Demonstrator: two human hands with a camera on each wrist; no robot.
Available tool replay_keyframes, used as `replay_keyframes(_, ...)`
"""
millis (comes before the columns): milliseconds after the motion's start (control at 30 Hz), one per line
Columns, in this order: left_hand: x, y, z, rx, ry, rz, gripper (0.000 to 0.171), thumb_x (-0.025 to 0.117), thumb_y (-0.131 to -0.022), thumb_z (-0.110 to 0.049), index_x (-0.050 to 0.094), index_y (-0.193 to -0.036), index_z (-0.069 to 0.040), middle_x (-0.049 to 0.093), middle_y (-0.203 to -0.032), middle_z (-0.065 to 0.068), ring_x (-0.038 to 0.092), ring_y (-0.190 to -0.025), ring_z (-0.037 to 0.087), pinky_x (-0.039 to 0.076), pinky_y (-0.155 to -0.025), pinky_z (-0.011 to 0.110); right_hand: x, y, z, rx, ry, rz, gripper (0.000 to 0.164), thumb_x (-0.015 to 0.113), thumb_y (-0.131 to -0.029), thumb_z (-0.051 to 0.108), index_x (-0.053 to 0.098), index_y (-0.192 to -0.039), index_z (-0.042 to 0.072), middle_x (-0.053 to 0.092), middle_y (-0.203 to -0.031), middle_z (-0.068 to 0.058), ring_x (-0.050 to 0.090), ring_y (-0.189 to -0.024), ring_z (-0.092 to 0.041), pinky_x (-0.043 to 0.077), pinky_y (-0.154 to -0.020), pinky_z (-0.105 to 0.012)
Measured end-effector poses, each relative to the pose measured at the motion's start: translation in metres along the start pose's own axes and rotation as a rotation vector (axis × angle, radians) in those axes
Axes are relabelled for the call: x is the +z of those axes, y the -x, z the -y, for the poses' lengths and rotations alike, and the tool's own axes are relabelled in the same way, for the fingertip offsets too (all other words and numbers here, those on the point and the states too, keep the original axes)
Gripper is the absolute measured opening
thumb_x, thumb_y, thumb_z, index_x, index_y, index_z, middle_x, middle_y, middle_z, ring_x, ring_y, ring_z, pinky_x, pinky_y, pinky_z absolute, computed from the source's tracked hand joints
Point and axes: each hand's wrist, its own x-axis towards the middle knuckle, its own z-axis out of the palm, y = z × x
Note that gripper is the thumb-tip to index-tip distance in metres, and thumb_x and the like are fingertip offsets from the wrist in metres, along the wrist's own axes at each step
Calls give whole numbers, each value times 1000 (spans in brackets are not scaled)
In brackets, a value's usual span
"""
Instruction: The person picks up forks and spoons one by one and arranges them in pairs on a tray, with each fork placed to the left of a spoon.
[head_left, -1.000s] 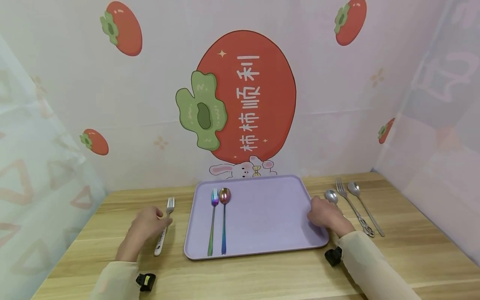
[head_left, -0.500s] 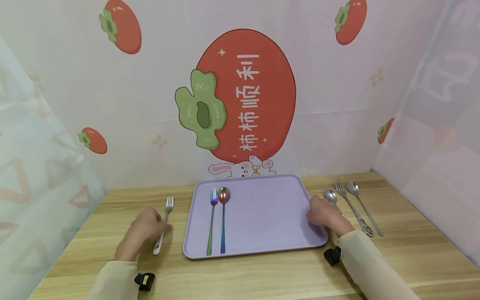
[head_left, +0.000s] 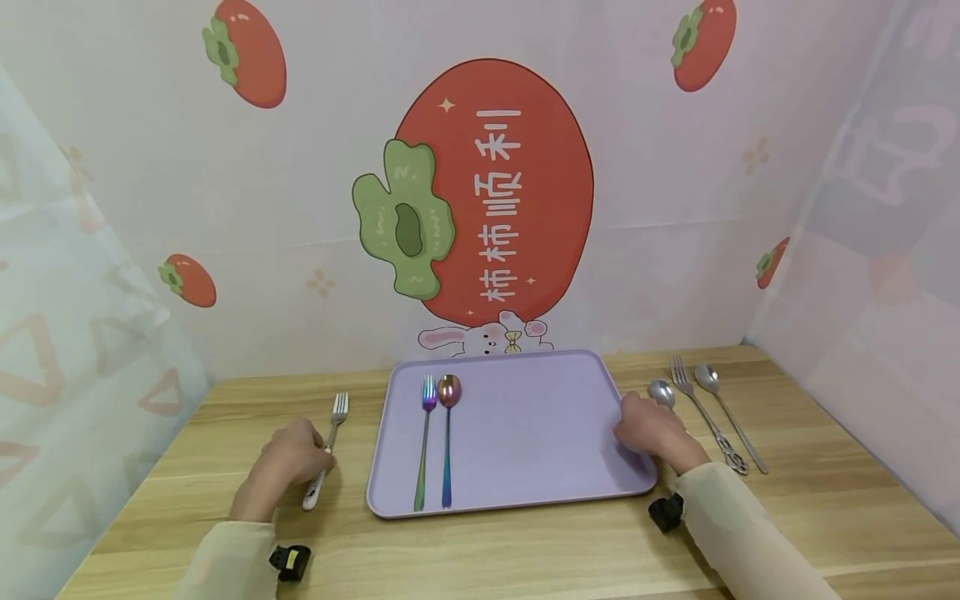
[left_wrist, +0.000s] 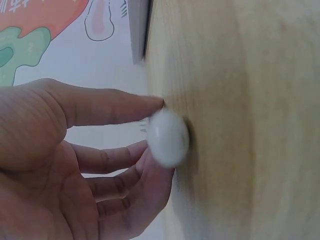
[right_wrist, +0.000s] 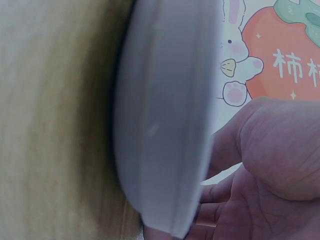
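Observation:
A fork (head_left: 340, 408) with a white patterned handle lies on the table, left of the lavender tray (head_left: 540, 450). My left hand (head_left: 288, 454) pinches its handle between thumb and fingers. Seen end-on in the left wrist view, the white handle (left_wrist: 168, 138) sits between the thumb and the curled fingers, close to the tabletop. My right hand (head_left: 651, 429) grips the tray's right side, thumb over the rim. In the right wrist view the tray's edge (right_wrist: 165, 115) hides part of the fingers. An iridescent fork (head_left: 424, 442) and an iridescent spoon (head_left: 447, 442) lie side by side on the tray.
Right of the tray lie a silver spoon (head_left: 662, 392) partly behind the right hand, a silver fork (head_left: 705, 412) with an ornate handle, and another silver spoon (head_left: 731, 417). A printed cloth (head_left: 300, 167) rises behind the wooden table (head_left: 480, 558).
My left thumb has drawn in against the fork's handle, and the handle end has shifted slightly left. The right hand and the tray have stayed in place.

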Motion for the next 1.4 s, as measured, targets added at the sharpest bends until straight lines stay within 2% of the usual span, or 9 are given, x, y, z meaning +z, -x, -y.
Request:
replay_keyframes(100, 0, 0, 0, -3, -16, 1, 16, 67, -82, -6, 64, -66, -4, 53, -58, 2, 48, -52, 14, 38, -50, 27, 0, 0, 0, 0, -1, -1, 41, 52, -91, 7, 47, -121, -20, 57, -85, -18, 56, -69, -28, 45, -57, -36)
replay_keyframes(233, -1, 0, -1, -11, -19, 9, 9, 66, -83, -5, 68, -76, 1, 58, -66, 6, 53, -58, 18, 42, -52, 29, 1, 1, 0, 3, -3, 0, 40, 53, -91, 7, 47, -121, -20, 57, -84, -17, 56, -69, -28, 46, -57, -36)
replay_keyframes(400, -1, 1, -3, -15, -5, 20, 9, 63, -86, -3, 65, -83, 5, 58, -69, 9, 54, -58, 18, 43, -52, 28, 0, 0, 0, -7, -1, -6, 39, 53, -90, 7, 48, -119, -20, 57, -84, -17, 56, -69, -29, 45, -58, -37)
replay_keyframes(600, 0, 1, -3, -25, -3, 32, 11, 56, -88, -2, 54, -78, 0, 46, -60, 3, 40, -50, 11, 35, -47, 25, -1, 0, 0, -10, -4, -2, 42, 53, -91, 6, 47, -122, -22, 57, -83, -17, 56, -68, -28, 45, -57, -37)
replay_keyframes(833, -2, 1, -4, -18, -19, 28, 26, 53, -89, -3, 42, -66, -11, 32, -54, -4, 29, -46, 8, 28, -45, 22, -1, 0, -1, -16, -7, -1, 46, 52, -90, 6, 44, -125, -24, 57, -83, -17, 55, -67, -28, 44, -57, -37)
replay_keyframes(1233, -8, 5, -5, -9, -18, 29, 32, 50, -88, -5, 38, -60, -16, 37, -54, -3, 35, -47, 9, 32, -46, 24, 0, -1, 0, -2, -7, 2, 42, 51, -92, 6, 46, -123, -22, 57, -83, -17, 55, -66, -27, 44, -56, -36)
replay_keyframes(1400, -13, 7, -7, 11, 26, 11, 27, 53, -88, -6, 47, -63, -10, 43, -59, 0, 42, -51, 12, 37, -48, 26, -1, 0, 1, 5, -8, 9, 42, 51, -92, 7, 46, -122, -22, 56, -82, -16, 55, -66, -27, 44, -56, -36)
